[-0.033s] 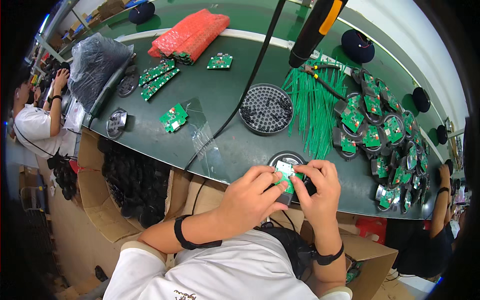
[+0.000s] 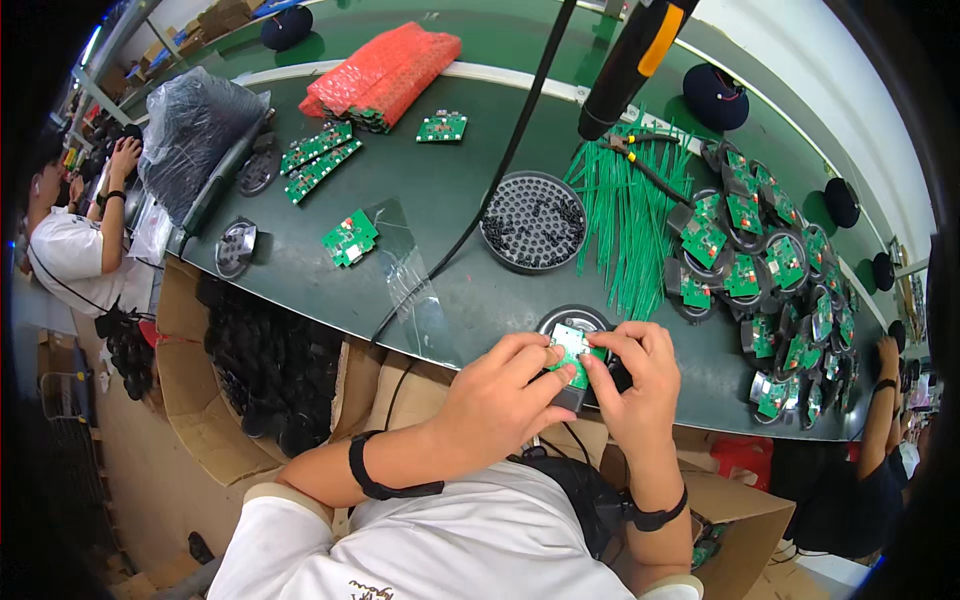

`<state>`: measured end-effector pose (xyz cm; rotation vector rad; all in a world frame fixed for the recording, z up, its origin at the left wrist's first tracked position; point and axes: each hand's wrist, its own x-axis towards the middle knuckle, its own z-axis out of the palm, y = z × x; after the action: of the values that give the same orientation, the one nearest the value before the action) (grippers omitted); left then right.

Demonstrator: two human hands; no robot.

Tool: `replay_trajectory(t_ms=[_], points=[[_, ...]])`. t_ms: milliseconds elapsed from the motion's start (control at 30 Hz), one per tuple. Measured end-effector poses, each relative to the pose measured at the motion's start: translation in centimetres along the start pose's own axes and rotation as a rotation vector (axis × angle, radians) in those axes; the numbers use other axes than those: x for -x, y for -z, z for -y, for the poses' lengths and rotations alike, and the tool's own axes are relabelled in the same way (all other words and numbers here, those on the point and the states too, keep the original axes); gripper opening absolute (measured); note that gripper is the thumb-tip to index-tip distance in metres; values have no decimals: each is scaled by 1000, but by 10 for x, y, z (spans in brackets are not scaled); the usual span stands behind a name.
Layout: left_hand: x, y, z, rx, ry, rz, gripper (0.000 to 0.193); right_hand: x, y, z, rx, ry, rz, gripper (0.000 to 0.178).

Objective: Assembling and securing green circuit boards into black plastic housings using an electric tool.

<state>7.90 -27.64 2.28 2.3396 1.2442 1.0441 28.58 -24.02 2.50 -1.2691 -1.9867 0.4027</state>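
At the bench's front edge, a green circuit board (image 2: 573, 350) lies over a round black housing (image 2: 562, 318) with a dark block-shaped part. My left hand (image 2: 508, 385) comes in from the left, its thumb and fingertips pressed on the board's left and lower side. From the right, my right hand (image 2: 640, 375) pinches the board's right edge between thumb and fingers. Both hands are closed on this board, and the fingers cover part of it and of the housing beneath. Just beyond lies a round dish (image 2: 533, 222) holding small black screws.
Many green cable ties (image 2: 625, 220) and cutters (image 2: 640, 160) lie behind the dish. Housings with boards (image 2: 745, 275) are heaped at right. A screwdriver (image 2: 635, 65) and black cable (image 2: 510, 150) hang overhead. Loose boards (image 2: 350, 238) and red bubble wrap (image 2: 385, 75) sit left.
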Motion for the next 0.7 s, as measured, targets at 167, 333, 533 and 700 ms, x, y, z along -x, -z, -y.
replay_trajectory(t_ms=[167, 333, 533, 700], points=[[-13, 19, 6, 69, 67, -3, 38, -11, 10, 6, 25, 19, 89, 30], [-72, 25, 59, -108, 165, -149, 18, -55, 42, 6, -162, -181, 134, 55], [-113, 5, 84, -297, 219, 30, 7, -166, 31, -10, -653, -90, -380, 62], [-114, 0, 90, -290, 244, 11, 8, -158, 50, -3, -726, -106, -142, 55]])
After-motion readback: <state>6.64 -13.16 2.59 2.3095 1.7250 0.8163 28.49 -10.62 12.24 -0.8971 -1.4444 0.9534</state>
